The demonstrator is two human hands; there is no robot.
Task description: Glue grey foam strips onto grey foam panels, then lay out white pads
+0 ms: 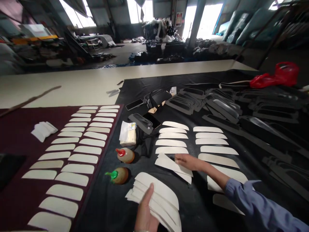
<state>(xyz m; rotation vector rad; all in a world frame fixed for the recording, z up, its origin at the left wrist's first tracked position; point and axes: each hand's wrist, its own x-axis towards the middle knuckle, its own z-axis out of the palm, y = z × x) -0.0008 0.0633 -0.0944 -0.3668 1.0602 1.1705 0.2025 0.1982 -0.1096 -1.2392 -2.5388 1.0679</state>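
My left hand [146, 207] grips a fanned stack of white cut pieces [156, 190], thumb on top, close to the front of the table. Each piece is flat, long and round-cornered. Farther right, my right hand [187, 161] has its fingers closed at the edge of a white cut piece [166, 162], which overlaps another on the black cloth. Beyond it, more white pieces lie in a column [172, 142], and a second column [218, 149] runs to the right, partly behind my right forearm.
Two squeeze bottles, one red-tipped [126, 155] and one green-tipped [119, 175], lie near a tissue pack [127, 133]. White pieces cover the maroon cloth [14, 129] in two columns. Dark cut pieces [185, 101], phones [134, 104] and a red bag [275, 77] lie farther back.
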